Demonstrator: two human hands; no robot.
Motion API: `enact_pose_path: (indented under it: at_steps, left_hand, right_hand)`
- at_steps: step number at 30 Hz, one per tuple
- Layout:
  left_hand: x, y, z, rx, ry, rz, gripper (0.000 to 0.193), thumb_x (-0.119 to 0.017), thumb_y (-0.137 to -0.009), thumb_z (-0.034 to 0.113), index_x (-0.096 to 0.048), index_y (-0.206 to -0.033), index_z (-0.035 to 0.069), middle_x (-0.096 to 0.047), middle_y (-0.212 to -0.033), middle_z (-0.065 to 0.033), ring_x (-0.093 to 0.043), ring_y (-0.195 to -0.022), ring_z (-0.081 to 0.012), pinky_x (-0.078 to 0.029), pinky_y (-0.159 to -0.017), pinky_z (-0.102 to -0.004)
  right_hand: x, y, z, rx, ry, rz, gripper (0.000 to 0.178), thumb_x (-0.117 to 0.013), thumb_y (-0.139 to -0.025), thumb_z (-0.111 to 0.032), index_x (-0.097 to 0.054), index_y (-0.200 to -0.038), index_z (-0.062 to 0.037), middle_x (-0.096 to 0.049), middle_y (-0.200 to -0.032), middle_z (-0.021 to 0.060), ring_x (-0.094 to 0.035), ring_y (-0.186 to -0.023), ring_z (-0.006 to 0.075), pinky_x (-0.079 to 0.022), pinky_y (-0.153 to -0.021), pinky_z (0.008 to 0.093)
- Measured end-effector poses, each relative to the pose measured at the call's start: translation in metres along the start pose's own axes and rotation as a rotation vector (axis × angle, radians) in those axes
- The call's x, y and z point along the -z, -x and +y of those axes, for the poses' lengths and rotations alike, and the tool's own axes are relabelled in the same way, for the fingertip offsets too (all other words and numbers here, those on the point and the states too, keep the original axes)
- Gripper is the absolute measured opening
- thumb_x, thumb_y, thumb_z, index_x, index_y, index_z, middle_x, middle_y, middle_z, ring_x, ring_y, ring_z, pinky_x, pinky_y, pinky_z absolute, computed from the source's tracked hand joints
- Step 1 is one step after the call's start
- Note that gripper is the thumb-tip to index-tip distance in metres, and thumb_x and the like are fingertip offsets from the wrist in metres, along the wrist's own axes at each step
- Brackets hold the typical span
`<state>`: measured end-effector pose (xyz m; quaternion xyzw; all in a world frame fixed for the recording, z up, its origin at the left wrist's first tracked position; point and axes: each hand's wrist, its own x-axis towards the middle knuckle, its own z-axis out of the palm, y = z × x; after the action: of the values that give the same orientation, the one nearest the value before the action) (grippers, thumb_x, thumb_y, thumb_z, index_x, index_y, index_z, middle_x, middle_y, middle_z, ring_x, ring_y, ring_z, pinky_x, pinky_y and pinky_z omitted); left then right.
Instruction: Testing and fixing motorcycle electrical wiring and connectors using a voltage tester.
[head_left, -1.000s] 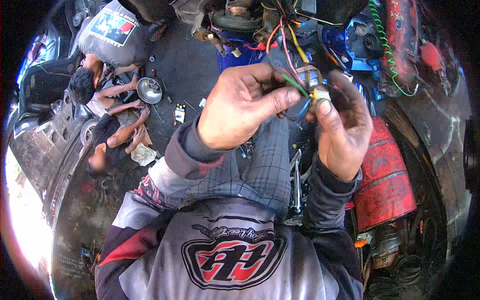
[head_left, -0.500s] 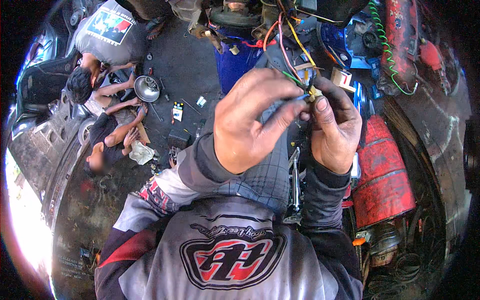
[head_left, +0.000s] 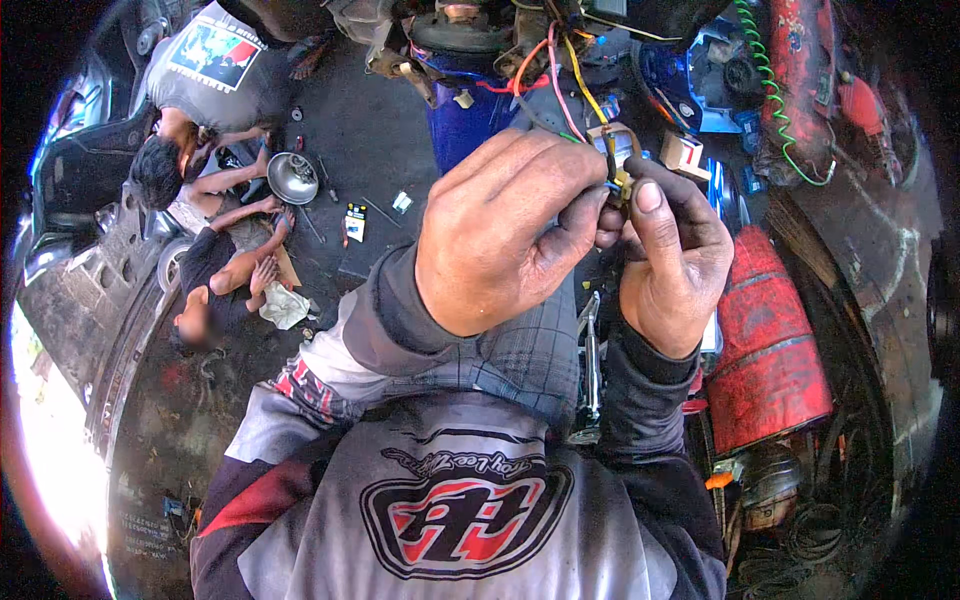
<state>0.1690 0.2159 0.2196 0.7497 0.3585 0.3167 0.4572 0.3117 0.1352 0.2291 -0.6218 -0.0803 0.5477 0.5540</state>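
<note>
A small pale-yellow wire connector (head_left: 622, 184) sits between my hands, mostly covered by fingers. My right hand (head_left: 674, 255) pinches it between thumb and fingers. From the left, my left hand (head_left: 515, 230) is closed in a pinch on a thin blue wire (head_left: 612, 187) at the connector's edge. Orange, pink, yellow and green wires run from the machine above down to the connector; the yellow wire (head_left: 583, 80) and the pink wire (head_left: 556, 85) show most clearly. Where each wire enters the connector is hidden by my fingertips.
Dark machine parts (head_left: 465, 35) hang at the top, with a blue panel (head_left: 462, 130) below. A dented red cylinder (head_left: 768, 345) lies at right, near a green coiled hose (head_left: 765, 80). Two people work on the floor at left around a metal bowl (head_left: 293, 178).
Both hands stay at the connector. My left hand has shifted slightly left and down, and the blue wire now shows less between the fingertips. The hanging wires have swung a little.
</note>
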Motion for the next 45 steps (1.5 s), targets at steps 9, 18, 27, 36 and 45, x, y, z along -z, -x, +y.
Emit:
enact_pose_path:
  at_steps: [9,18,27,36,45]
  left_hand:
    - [-0.004,0.002,0.001,-0.017,-0.02,-0.029,0.019,-0.069,-0.074,-0.009,-0.062,-0.091,-0.005,-0.063,-0.082,-0.0142,-0.063,-0.072,-0.03,-0.051,-0.067,-0.0345]
    - [-0.016,0.026,0.002,0.467,0.791,0.173,0.046,-0.071,-0.084,-0.002,-0.044,-0.121,-0.003,-0.057,-0.107,-0.0105,-0.058,-0.1,-0.0166,-0.046,-0.091,-0.0292]
    - [-0.013,0.023,-0.002,0.729,0.903,0.044,0.043,-0.07,-0.086,-0.001,-0.048,-0.123,-0.004,-0.058,-0.107,-0.0076,-0.055,-0.103,-0.0133,-0.045,-0.094,-0.0275]
    - [-0.004,0.018,-0.011,0.829,0.996,0.099,0.031,-0.07,-0.09,0.012,-0.055,-0.115,-0.001,-0.062,-0.104,-0.0051,-0.057,-0.098,-0.0111,-0.046,-0.088,-0.0252]
    - [-0.016,0.043,-0.007,0.775,0.961,0.032,0.021,-0.071,-0.089,0.013,-0.057,-0.099,0.002,-0.062,-0.101,-0.0083,-0.057,-0.094,-0.014,-0.045,-0.086,-0.0281]
  right_hand:
    - [-0.007,0.003,0.007,0.025,0.034,-0.015,0.024,-0.065,-0.094,-0.012,-0.062,-0.106,0.0088,-0.068,-0.084,0.0139,-0.066,-0.07,0.0158,-0.056,-0.065,0.0286]
    - [0.006,-0.003,0.013,-0.246,-0.42,-0.03,0.025,-0.062,-0.094,-0.013,-0.063,-0.112,0.0044,-0.067,-0.085,0.0093,-0.063,-0.067,0.0147,-0.054,-0.057,0.0275]
    - [0.019,0.0,0.028,-0.224,-0.295,-0.011,0.022,-0.062,-0.094,-0.012,-0.063,-0.108,0.0044,-0.067,-0.086,0.0105,-0.062,-0.068,0.0159,-0.052,-0.06,0.029]
    - [0.022,-0.002,0.03,-0.101,0.039,-0.059,0.024,-0.063,-0.095,-0.014,-0.062,-0.108,0.0067,-0.065,-0.088,0.0098,-0.062,-0.073,0.0146,-0.053,-0.065,0.0297]
    - [0.021,-0.002,0.034,-0.107,-0.367,0.099,0.02,-0.06,-0.096,-0.012,-0.061,-0.11,0.0033,-0.065,-0.09,0.0097,-0.062,-0.075,0.0167,-0.052,-0.066,0.0311]
